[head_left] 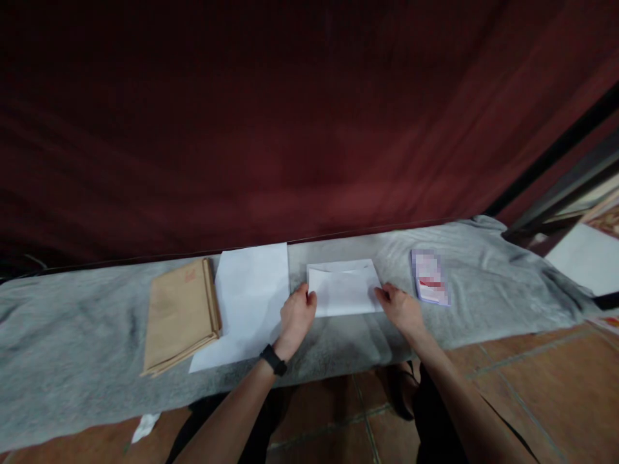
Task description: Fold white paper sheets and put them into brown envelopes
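A folded white paper [344,293] is held in front of me over the grey cloth, its upper edge showing loose layers. My left hand [297,314] is closed on its left edge, thumb on top and fingers curled; a black band sits on that wrist. On the opposite edge, my right hand [401,308] pinches the same paper, thumb uppermost. Left of my left hand lie flat white sheets [254,299]. Beside them, partly overlapping, is a stack of brown paper envelopes [178,316] with a small red mark.
Grey cloth [488,277] covers the long narrow surface, with a dark red curtain [309,129] behind it. To the right lies a purple-edged packet [429,277], partly blurred. A white scrap [145,426] rests on the tiled floor [546,380]. Farther right is a white panel [587,258].
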A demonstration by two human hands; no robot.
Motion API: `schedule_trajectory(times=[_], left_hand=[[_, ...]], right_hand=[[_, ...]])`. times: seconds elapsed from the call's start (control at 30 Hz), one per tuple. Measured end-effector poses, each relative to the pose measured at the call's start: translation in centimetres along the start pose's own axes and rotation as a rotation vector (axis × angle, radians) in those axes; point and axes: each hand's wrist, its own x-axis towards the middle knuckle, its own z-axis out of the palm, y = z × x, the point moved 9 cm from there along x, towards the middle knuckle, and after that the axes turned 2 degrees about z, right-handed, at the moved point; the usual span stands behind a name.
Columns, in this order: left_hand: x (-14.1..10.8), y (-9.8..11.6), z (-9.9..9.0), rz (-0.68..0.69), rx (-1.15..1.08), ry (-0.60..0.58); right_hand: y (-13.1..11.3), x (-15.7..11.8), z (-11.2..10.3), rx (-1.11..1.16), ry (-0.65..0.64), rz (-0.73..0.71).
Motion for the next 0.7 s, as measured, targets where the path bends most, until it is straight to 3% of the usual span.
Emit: schedule_trajectory(times=[0.4, 0.6, 0.7], left_hand=[[1.2, 1.4, 0.4, 0.054, 0.195, 0.118], [1.6, 1.8, 0.6, 0.085, 0.217, 0.134], [1.7, 1.9, 0.8, 0.101, 0.213, 0.134]], right_hand=[[-1.8, 0.6, -1.3, -0.038, 0.255, 0.006], [-2.8, 0.5, -2.3, -0.054, 0.391, -0.062], [-4.1, 0.3, -2.6, -0.014, 0.422, -0.161]])
